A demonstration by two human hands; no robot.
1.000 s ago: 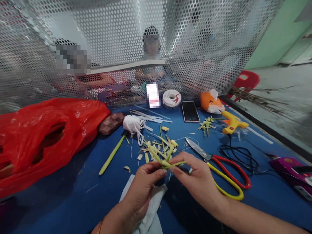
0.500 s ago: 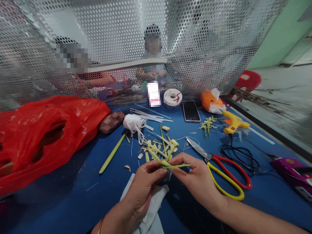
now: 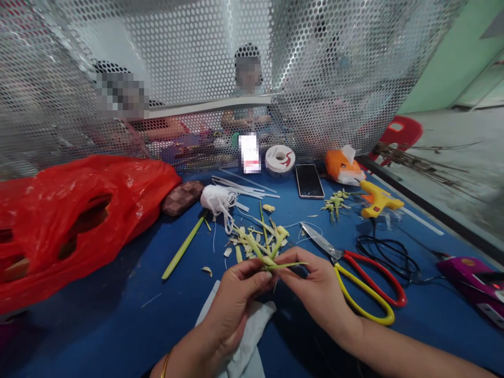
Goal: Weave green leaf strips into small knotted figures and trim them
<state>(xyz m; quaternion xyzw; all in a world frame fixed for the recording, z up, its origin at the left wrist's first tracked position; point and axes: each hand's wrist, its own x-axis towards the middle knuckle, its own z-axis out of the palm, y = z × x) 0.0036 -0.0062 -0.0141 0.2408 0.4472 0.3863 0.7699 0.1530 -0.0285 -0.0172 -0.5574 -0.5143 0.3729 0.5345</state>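
Observation:
Between my two hands is a small bundle of folded green leaf strips (image 3: 268, 261), its pointed ends sticking out upward and to the right. My left hand (image 3: 240, 289) pinches its base between thumb and fingers. With thumb and forefinger, my right hand (image 3: 315, 283) grips the bundle's right side, where a thin strip pokes out past the fingers. Beneath my left wrist lies a white cloth (image 3: 252, 328). Just beyond the hands is a pile of leaf scraps (image 3: 246, 239). A pair of scissors (image 3: 334, 255) with red and yellow handles rests to the right of my right hand.
At left are a red plastic bag (image 3: 129, 184), a checkered case (image 3: 183, 198) and a long green stalk (image 3: 183, 249). White string (image 3: 218, 198), a ribbon roll (image 3: 280, 159) and a phone (image 3: 309, 181) lie farther back. A yellow glue gun (image 3: 378, 199) and purple power strip (image 3: 472, 283) are right.
Both hands keep hold of the leaf bundle with almost no movement. My right fingers have shifted slightly on it, and the camera view has tilted a little.

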